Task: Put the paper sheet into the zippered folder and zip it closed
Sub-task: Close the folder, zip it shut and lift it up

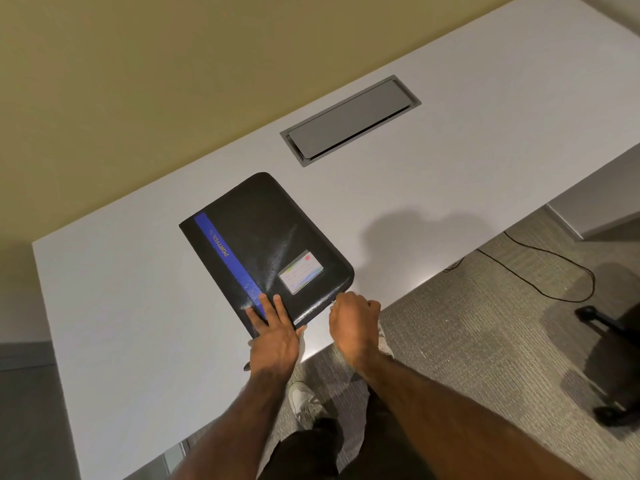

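**Folder shut on desk, both hands at near edge**

Zippered folder [266, 244] flat on white desk [104, 306], cover down, lying at a diagonal near the front edge. Black cover with blue stripe [227, 258] lettered "PORTFOL…"; clear card pocket [300, 271] near the rounded near-right corner. Paper sheet not visible anywhere.

Left hand [273, 336] pressed flat on near corner of cover, fingers spread and apart, gripping nothing, fingertips across lower end of stripe. Right hand [353, 323] just beside folder's near-right edge, fingers curled together at the zipper line; small pale bit at the fingertips, probably the zip pull, too small to confirm.

Grey cable hatch [349, 119] set in desk, well beyond folder, lid down. Carpet below desk edge, black cable [540, 271] trailing across it. Shoe [304, 403] on carpet under the forearms.
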